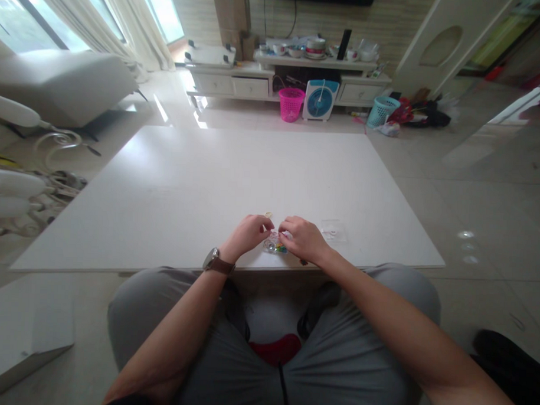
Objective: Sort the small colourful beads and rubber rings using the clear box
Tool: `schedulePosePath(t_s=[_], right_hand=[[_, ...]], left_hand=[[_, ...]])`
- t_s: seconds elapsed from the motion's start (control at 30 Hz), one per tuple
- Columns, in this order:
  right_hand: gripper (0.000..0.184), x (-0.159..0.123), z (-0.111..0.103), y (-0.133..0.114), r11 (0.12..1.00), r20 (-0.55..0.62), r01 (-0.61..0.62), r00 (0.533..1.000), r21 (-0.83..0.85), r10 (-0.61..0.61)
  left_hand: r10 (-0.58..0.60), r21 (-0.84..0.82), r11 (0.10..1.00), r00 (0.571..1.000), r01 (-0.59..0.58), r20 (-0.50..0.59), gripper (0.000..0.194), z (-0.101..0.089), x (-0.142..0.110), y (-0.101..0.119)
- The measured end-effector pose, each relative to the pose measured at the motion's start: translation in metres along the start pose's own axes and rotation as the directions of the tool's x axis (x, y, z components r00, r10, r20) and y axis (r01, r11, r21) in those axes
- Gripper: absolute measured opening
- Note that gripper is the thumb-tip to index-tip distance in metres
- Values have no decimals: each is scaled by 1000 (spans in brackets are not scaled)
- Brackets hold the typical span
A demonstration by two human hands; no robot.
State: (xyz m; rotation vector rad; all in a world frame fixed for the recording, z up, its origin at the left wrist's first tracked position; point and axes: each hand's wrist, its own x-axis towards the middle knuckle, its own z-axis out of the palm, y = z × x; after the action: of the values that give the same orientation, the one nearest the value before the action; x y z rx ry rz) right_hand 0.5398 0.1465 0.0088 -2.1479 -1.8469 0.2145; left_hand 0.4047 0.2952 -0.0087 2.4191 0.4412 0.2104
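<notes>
A small clear plastic bag with green, yellow and other coloured bits inside lies near the table's front edge. My left hand, with a watch on its wrist, pinches the bag's top edge from the left. From the right, my right hand is closed on the same edge, its fingertips close to the left ones. The exact grip is partly hidden and small. Just beyond the left fingers is a small yellowish ring. A flat clear packet rests right of my right hand, and a tiny dark piece sits below it.
The white table spreads out ahead of my knees. Past it stand a pink basket, a blue-and-white fan and a light-blue basket. Dishes crowd the TV cabinet. White-cushioned chairs are at the left.
</notes>
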Motion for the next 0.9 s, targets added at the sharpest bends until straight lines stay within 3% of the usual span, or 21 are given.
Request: schedulePosePath(t_s=[0.57, 0.7, 0.9], right_hand=[[19, -1, 2, 3, 998, 15, 42, 999, 40, -43], [26, -4, 5, 4, 992, 72, 118, 990, 51, -121], [27, -7, 9, 5, 992, 148, 120, 981, 32, -124]], left_hand=[[8, 17, 1000, 999, -7, -54, 20, -7, 0, -5], [-49, 46, 997, 993, 55, -111, 20, -15, -1, -8], [-158, 77, 981, 968, 175, -195, 20, -27, -2, -16]])
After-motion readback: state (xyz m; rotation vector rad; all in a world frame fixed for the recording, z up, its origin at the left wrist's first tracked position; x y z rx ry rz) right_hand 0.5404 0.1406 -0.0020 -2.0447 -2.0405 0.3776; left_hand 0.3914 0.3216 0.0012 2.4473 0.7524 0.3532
